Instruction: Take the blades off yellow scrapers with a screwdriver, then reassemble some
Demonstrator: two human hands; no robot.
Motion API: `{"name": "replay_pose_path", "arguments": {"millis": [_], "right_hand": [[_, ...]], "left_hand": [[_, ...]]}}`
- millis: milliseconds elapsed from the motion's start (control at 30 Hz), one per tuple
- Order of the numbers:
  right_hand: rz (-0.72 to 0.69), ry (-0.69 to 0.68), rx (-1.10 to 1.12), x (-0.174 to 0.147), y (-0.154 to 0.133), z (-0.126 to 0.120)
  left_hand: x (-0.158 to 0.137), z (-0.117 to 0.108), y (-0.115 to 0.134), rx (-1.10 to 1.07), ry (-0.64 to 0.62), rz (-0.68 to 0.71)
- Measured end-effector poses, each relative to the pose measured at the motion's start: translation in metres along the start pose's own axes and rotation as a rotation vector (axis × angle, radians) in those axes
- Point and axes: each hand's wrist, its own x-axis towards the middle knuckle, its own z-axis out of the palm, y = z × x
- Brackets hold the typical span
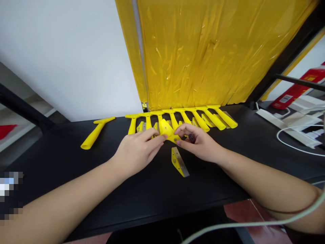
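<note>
we've got both hands over the middle of the black smooth table [134,200], working close together. our left hand [138,149] has its fingers closed on the left edge of a yellow angular plastic piece w/ small screws or holes [166,128], thumb near the lower part. our right hand [201,142] comes in from the other side, thumb & forefinger bent in, pinching the same piece at its lower right. a dark purple rod-like tool [191,138] sits in that hand too, poking out btwn the fingers; its far end we can't make out. the held piece is btwn our hands, just in front of the row; can't tell if it touches the table.

just below it, nearer us, lies a yellow triangular plastic blade head w/ a grey metal strip [179,162], flat & apart from both hands.

behind, we see a row of yellow plastic t-shaped handles [200,121], side by side, w/ some yellow-and-grey flat pieces [140,127] btwn & under them, partly hidden. one lone yellow t-shaped handle [94,134] lies off to the left.

at the back: shiny yellow plastic sheeting [190,51] nxt to a plain white panel [76,57]. far right: white power strip [286,128] & red pack w/ a barcode label [294,89].
</note>
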Motion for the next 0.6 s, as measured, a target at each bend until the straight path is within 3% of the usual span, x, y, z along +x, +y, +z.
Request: {"name": "replay_pose_path", "arguments": {"millis": [233,433,533,600], "right_hand": [[0.016,-0.024,-0.043,0.000,0.002,0.003],[-0.124,-0.033,-0.172,0.001,0.003,0.000],[-0.184,0.007,-0.214,0.001,0.001,-0.006],[-0.167,-0.043,-0.250,0.000,-0.001,-0.009]], "left_hand": [[0.000,0.000,0.003,-0.007,-0.036,-0.009],[-0.001,0.000,0.003,-0.007,-0.097,-0.039],[0.001,-0.004,-0.002,0.043,-0.141,-0.136],[0.003,-0.009,-0.008,0.078,-0.142,-0.234]]}}
